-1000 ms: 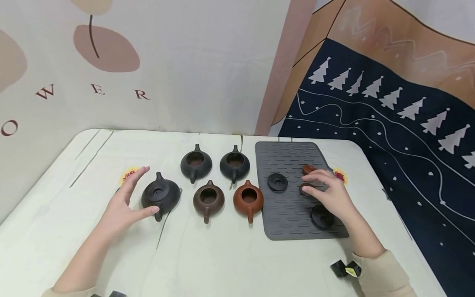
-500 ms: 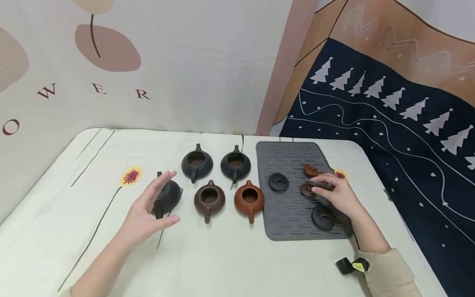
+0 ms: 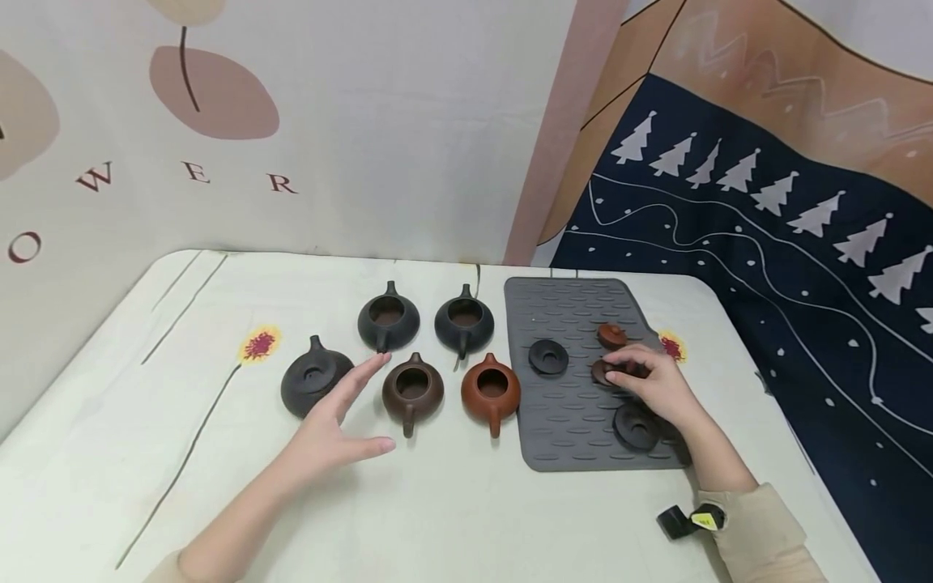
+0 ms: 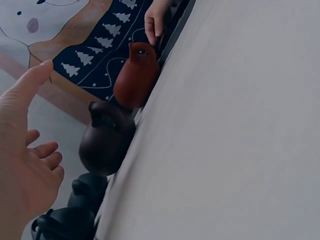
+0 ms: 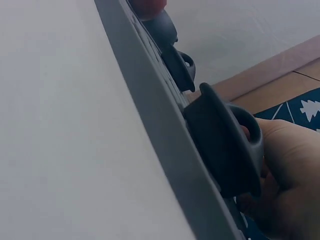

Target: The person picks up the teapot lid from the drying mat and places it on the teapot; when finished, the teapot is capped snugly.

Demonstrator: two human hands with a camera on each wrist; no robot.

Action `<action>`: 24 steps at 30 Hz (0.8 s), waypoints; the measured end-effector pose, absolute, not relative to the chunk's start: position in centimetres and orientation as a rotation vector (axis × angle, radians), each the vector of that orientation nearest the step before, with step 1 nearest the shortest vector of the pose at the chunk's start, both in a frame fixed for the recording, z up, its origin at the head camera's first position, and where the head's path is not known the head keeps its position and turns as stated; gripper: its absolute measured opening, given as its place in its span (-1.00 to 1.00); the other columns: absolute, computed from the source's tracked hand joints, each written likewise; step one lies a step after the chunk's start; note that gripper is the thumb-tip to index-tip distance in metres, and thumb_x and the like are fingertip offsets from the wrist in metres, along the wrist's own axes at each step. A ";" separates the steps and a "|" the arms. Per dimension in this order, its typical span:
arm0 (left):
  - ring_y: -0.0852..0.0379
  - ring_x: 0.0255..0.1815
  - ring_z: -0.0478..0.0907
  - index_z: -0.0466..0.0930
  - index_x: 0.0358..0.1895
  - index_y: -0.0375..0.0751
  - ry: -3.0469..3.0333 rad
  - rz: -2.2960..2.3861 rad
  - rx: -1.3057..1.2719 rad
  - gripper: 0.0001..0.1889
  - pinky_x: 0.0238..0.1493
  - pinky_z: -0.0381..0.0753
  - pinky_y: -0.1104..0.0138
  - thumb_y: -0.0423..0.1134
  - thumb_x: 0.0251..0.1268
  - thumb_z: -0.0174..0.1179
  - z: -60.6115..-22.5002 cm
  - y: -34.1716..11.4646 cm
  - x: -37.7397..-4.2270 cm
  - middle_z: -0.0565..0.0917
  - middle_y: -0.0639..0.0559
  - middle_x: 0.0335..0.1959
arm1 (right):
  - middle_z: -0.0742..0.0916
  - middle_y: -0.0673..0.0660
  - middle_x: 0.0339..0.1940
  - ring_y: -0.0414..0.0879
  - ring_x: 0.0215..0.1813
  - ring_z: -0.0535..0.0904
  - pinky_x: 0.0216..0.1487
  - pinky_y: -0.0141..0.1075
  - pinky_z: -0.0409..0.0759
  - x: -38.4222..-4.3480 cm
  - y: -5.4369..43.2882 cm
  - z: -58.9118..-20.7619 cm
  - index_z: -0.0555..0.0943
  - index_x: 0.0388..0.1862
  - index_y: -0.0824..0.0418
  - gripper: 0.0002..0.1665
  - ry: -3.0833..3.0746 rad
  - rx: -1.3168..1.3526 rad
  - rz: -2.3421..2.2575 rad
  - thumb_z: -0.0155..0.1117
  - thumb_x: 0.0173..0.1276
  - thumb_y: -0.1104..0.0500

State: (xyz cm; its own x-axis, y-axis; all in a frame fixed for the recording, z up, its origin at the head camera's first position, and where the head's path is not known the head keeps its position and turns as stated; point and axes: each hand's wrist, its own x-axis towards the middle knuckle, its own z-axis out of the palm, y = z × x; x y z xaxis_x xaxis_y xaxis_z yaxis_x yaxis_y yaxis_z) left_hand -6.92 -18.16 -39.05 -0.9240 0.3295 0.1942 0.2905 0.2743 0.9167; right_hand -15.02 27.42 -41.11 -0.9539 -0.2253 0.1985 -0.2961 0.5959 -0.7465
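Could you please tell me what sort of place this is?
Probably an indoor spot staged for tabletop work: a tree-printed backdrop, a flower-patterned table, and open teapots with loose lids on a mat.

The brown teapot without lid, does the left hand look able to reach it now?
Probably yes. The left hand holds nothing and is just beside the brown teapot, and no other thing shows between them.

Five teapots [image 3: 474,405], five lids [image 3: 548,357]
Among teapots, three black, one brown, one red; four lids on one mat [image 3: 564,312], one on a teapot.
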 end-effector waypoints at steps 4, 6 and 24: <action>0.12 0.49 -0.03 0.10 0.48 0.26 2.519 1.674 0.519 -0.03 0.41 0.02 0.04 -0.20 0.00 0.49 -39.8 -17.8 -7.1 0.13 0.17 0.48 | 0.66 0.27 -0.09 -0.01 -0.25 0.44 -0.32 -0.44 0.41 -14.4 26.5 -40.0 0.69 -0.15 0.39 -0.78 -2.708 0.472 1.282 0.36 0.20 0.40; 0.08 0.49 -0.04 0.09 0.49 0.26 2.533 1.645 0.484 -0.03 0.38 0.01 -0.07 -0.14 0.00 0.49 -40.4 -17.7 -7.2 0.11 0.16 0.49 | 0.66 0.31 -0.10 0.01 -0.25 0.45 -0.32 -0.44 0.42 -13.9 25.9 -39.2 0.68 -0.16 0.43 -0.80 -2.711 0.470 1.266 0.34 0.20 0.43; -0.10 0.43 0.14 0.10 0.48 -0.16 2.493 1.644 0.348 0.00 0.35 0.16 0.12 -0.16 -0.04 0.50 -42.4 -17.1 -8.5 0.20 -0.10 0.45 | 0.67 0.15 -0.11 -0.11 -0.22 0.46 -0.30 -0.42 0.44 -15.1 27.2 -41.5 0.72 -0.18 0.26 -0.83 -2.691 0.424 1.266 0.39 0.23 0.28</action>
